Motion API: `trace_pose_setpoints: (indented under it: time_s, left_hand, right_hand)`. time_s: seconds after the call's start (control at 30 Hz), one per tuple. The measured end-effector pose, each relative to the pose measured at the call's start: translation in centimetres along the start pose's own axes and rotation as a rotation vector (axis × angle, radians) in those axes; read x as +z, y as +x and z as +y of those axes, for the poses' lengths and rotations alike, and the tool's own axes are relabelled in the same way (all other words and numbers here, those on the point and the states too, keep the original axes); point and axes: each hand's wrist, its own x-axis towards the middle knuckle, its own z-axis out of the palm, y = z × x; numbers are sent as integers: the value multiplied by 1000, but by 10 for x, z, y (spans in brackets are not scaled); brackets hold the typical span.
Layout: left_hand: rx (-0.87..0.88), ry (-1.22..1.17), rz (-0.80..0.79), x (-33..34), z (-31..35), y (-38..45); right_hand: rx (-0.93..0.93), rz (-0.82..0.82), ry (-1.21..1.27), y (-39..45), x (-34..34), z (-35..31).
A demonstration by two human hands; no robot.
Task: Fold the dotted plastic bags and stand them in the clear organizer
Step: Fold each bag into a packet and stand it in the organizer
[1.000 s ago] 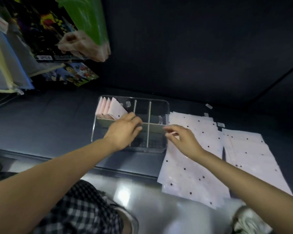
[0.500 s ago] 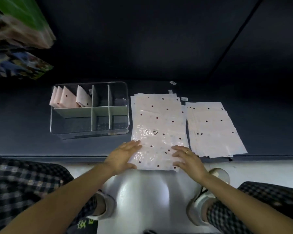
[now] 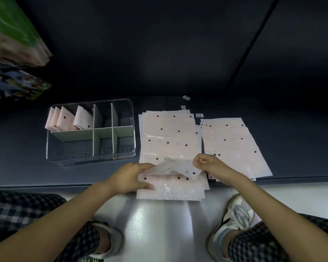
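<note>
Beside the organizer (image 3: 91, 133) — top bag (image 3: 175, 170), long axis crosswise, pinched by left hand (image 3: 130, 177) and right hand (image 3: 209, 164).

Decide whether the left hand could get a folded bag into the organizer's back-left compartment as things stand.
Probably yes. The clear organizer sits open-topped just beyond the left hand, with nothing between them. Its back-left compartment already holds folded bags, yet a gap shows among them.

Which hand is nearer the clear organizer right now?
Left. The left hand sits just in front of the clear organizer's near right corner; the right hand is farther right, lifting the top dotted bag.
</note>
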Motion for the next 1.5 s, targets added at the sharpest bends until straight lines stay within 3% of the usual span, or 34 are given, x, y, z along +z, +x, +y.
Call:
trace_pose_setpoints:
  time_s: [0.1, 0.17, 0.27, 0.33, 0.43, 0.57, 0.73, 0.83, 0.93, 1.0, 1.1, 1.2, 1.4, 1.5]
  left_hand:
    - [5, -321, 197, -10, 15, 6]
    - [-18, -409, 368, -14, 22, 12]
    - [14, -285, 686, -12, 25, 20]
    - [122, -165, 788, -8, 26, 26]
    - [261, 102, 598, 12, 20, 35]
    - [182, 383, 227, 47, 2, 48]
    - [128, 457, 176, 70, -13, 51]
    - [133, 463, 172, 71, -12, 52]
    - [105, 497, 148, 71, -10, 53]
    - [93, 498, 153, 71, -7, 54]
    - [69, 521, 121, 71, -4, 54]
    - [72, 539, 109, 67, -4, 53]
    - [75, 557, 78, 57, -15, 36]
    - [46, 557, 85, 54, -27, 25]
  right_hand:
    - [93, -59, 260, 11, -13, -7]
    - [137, -51, 393, 20, -21, -12]
    - [167, 44, 470, 38, -31, -20]
    - [179, 111, 470, 52, -36, -24]
    - [225, 174, 448, 74, -40, -28]
    - [304, 227, 416, 92, -40, -24]
    - [297, 366, 442, 97, -36, -18]
    - [198, 652, 206, 96, -27, -10]
    - [-95, 870, -314, 79, -3, -2]
    - [-338, 797, -605, 67, 24, -3]
    - [-570, 394, -963, 58, 56, 8]
    - [-511, 72, -1215, 47, 53, 35]
    - [-362, -11, -1373, 17, -3, 65]
    - [-434, 154, -1365, 7, -5, 58]
